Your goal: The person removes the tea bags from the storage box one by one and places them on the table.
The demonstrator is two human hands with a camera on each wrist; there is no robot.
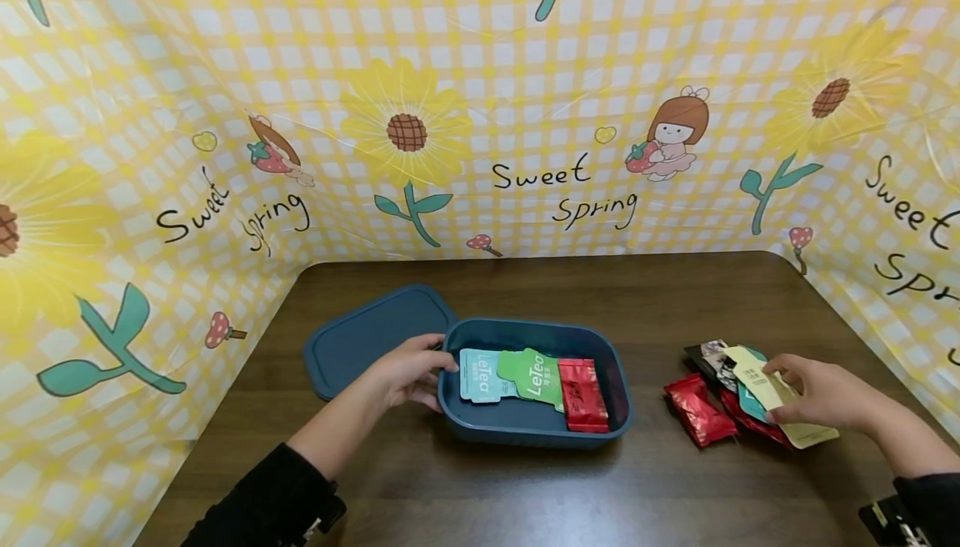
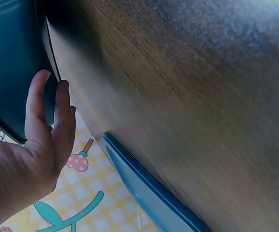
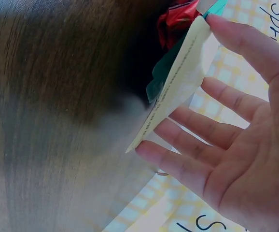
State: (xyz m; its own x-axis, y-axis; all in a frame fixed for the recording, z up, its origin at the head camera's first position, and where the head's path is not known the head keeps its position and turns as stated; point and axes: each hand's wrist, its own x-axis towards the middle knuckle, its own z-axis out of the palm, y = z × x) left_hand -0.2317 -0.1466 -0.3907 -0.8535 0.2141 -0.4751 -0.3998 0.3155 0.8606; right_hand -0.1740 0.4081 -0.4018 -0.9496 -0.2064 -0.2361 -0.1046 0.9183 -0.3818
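Blue rectangular plastic box (image 1: 525, 437): smooth, satin.
Red pillow-shaped foil packet (image 1: 701, 414): glossy, crinkled.
Brown wood-grain table (image 1: 540, 501): smooth, sheened.
Yellow-checked plastic-looking sheet (image 1: 480, 22): glossy, creased.

Black sleeves (image 1: 262, 501) with small dark cuff devices (image 1: 887, 522) leave the hands (image 1: 412, 372) bare.

A cream packet (image 1: 763, 387) slants right of an open blue box (image 1: 517, 435).

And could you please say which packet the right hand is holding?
The pale yellow packet; around it lie red packets, a teal one and a black-and-white one.
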